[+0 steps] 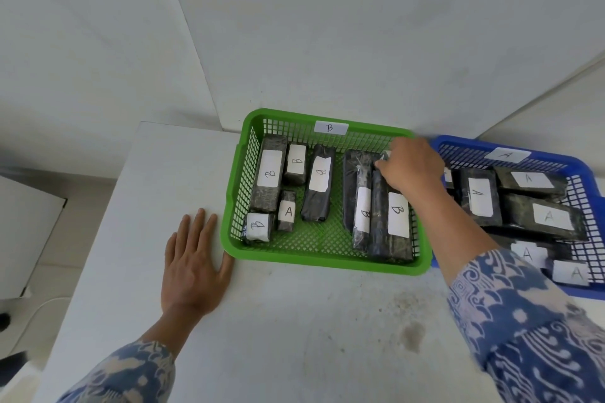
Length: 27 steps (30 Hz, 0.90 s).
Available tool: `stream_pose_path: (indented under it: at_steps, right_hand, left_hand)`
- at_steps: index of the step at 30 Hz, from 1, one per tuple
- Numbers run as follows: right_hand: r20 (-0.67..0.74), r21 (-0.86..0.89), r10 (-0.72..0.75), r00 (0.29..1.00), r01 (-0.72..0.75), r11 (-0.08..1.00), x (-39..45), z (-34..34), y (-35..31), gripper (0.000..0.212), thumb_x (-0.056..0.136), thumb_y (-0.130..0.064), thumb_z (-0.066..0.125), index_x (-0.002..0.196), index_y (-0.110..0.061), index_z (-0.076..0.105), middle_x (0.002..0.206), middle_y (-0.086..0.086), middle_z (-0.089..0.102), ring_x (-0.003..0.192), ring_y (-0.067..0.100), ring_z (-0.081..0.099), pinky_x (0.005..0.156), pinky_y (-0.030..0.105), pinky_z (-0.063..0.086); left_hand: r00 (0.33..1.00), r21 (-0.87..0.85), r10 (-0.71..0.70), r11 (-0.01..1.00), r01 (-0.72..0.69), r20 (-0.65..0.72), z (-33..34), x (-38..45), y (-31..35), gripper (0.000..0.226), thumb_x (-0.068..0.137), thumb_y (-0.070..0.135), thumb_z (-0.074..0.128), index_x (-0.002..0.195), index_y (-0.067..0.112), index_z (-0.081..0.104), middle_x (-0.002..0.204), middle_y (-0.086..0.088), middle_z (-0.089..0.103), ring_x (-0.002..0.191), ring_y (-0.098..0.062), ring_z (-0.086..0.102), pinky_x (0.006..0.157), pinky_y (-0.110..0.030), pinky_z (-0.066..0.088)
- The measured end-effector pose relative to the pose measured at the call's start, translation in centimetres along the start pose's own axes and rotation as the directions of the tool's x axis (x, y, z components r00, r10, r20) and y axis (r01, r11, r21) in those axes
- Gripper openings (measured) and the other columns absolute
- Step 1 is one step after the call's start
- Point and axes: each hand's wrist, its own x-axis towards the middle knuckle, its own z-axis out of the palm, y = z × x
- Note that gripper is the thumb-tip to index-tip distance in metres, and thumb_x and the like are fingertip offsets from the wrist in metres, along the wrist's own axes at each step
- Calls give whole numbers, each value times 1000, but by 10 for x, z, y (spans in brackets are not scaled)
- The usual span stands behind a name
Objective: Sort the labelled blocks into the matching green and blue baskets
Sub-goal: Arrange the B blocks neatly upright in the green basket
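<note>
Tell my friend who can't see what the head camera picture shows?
A person's right hand reaches into a green plastic mesh basket labelled B, touching dark wrapped blocks; one small block there reads A. The left hand rests flat on the white table, beside a blue plastic basket labelled A.

Two baskets (235, 173), two hands (193, 258)

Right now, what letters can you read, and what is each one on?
"B": tag on green basket.
"B": six blocks in it, such as the long left one.
"A": one small block there.
"A": tag on blue basket.
"A": five blocks in it, such as the middle one.
One label beside the right hand: hidden.
</note>
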Motion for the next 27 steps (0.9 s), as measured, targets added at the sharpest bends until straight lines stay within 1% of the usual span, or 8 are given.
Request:
stream_pose_path:
  at_steps: [2, 5, 11, 13, 15, 19, 24, 27]
  right_hand:
    - [-21, 41, -14, 1000, 15, 999, -1, 4, -1, 33, 95, -34, 65, 119, -13, 63, 116, 14, 65, 100, 35, 64, 65, 32, 41]
    - [-44, 101, -23, 999, 28, 994, -2, 6, 0, 34, 94, -31, 66, 122, -12, 62, 116, 13, 66, 102, 35, 64, 67, 33, 42]
    - [-60, 141, -6, 998, 15, 990, -9, -3, 0, 56, 94, -50, 62, 130, -8, 54, 129, 18, 53, 106, 38, 61, 69, 35, 40]
    - [-134, 13, -92, 987, 94, 995, -22, -8, -8, 50, 96, -53, 57, 117, -8, 58, 128, 17, 48, 101, 36, 59, 66, 36, 41]
    - [-92, -192, -228, 969, 207, 959, -36, -7, -18, 49, 95, -58, 53, 103, -11, 64, 129, 17, 48, 108, 36, 54, 73, 40, 45]
    - [74, -404, -250, 965, 258, 878, -46, 8, -27, 63, 94, -64, 48, 124, -10, 62, 137, 15, 43, 123, 34, 42, 91, 41, 43]
    - [28, -188, -269, 963, 270, 944, -49, 19, -28, 58, 90, -56, 56, 128, -12, 55, 127, 12, 56, 119, 33, 45, 91, 43, 43]
    - [-56, 16, -336, 940, 337, 941, -60, 25, -32, 45, 87, -51, 60, 121, -21, 56, 99, 0, 70, 98, 27, 59, 77, 38, 46]
  left_hand:
    - [1000, 2, -3, 1000, 3, 1, 0, 0, 0, 75, 95, 60, 29, 160, 23, 20, 169, 3, 11, 156, -17, -2, 126, -43, 9]
    - [1000, 1, 2, 1000, -2, 0, 0, 1, 0, 76, 95, 61, 29, 160, 23, 20, 169, 3, 11, 156, -16, -2, 126, -43, 9]
    - [1000, -9, 2, 1000, -2, -8, -1, 0, 1, 76, 94, 60, 30, 159, 22, 23, 169, 2, 14, 156, -18, 1, 126, -43, 11]
    - [1000, -7, 1, 1000, -1, -3, -1, 0, 1, 76, 95, 61, 29, 159, 23, 21, 169, 2, 13, 156, -17, -1, 126, -43, 10]
    - [1000, -7, -1, 1000, 1, -2, -1, 0, 1, 75, 95, 62, 28, 160, 24, 21, 169, 3, 13, 156, -17, -2, 126, -42, 9]
    - [1000, -1, 1, 1000, -1, 0, -1, -1, 1, 75, 95, 62, 29, 160, 24, 20, 169, 3, 12, 156, -17, -2, 126, -42, 8]
    - [1000, 0, -3, 1000, 3, -1, -1, 0, 1, 75, 95, 61, 30, 160, 24, 20, 169, 3, 12, 156, -16, -2, 126, -42, 8]
    - [1000, -3, -2, 1000, 2, -1, 0, 0, 0, 75, 95, 61, 31, 160, 24, 20, 169, 3, 12, 156, -16, -3, 126, -44, 10]
